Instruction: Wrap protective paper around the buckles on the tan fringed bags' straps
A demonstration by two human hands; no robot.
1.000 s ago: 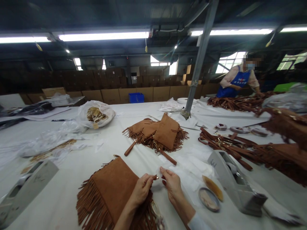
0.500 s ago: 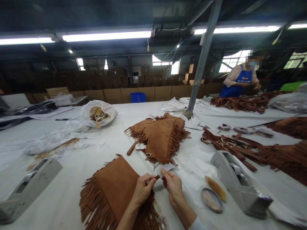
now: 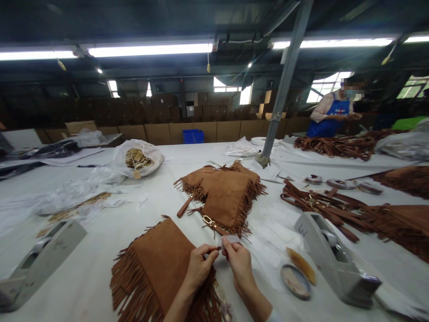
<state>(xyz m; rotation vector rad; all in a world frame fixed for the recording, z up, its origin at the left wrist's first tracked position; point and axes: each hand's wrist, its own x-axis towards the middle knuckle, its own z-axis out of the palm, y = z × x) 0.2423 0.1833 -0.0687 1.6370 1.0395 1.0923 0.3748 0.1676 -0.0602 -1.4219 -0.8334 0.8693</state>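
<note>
A brown suede bag with long fringe (image 3: 161,259) lies on the table in front of me, partly under my left forearm. My left hand (image 3: 201,264) is closed in a pinch over its right edge, on the end of a thin brown strip that is mostly hidden by the fingers. Close beside it, my right hand (image 3: 238,261) pinches a small whitish, see-through sheet (image 3: 231,241) against the strip's tip. Just beyond the hands rests a pile of similar fringed bags (image 3: 226,197) with a gold clasp (image 3: 208,220) at its near edge.
Grey tape dispensers stand left (image 3: 47,264) and right (image 3: 335,259). A round dish (image 3: 295,281) and a yellowish curved piece (image 3: 301,264) lie near my right hand. Brown straps (image 3: 321,201) are further right. A metal post (image 3: 281,89) rises behind. A co-worker in a blue apron (image 3: 330,116) stands back right.
My right hand has moved slightly left, bringing the whitish sheet up to the strip's tip. The top bag of the pile has shifted and lies flatter. The co-worker's hands have moved.
</note>
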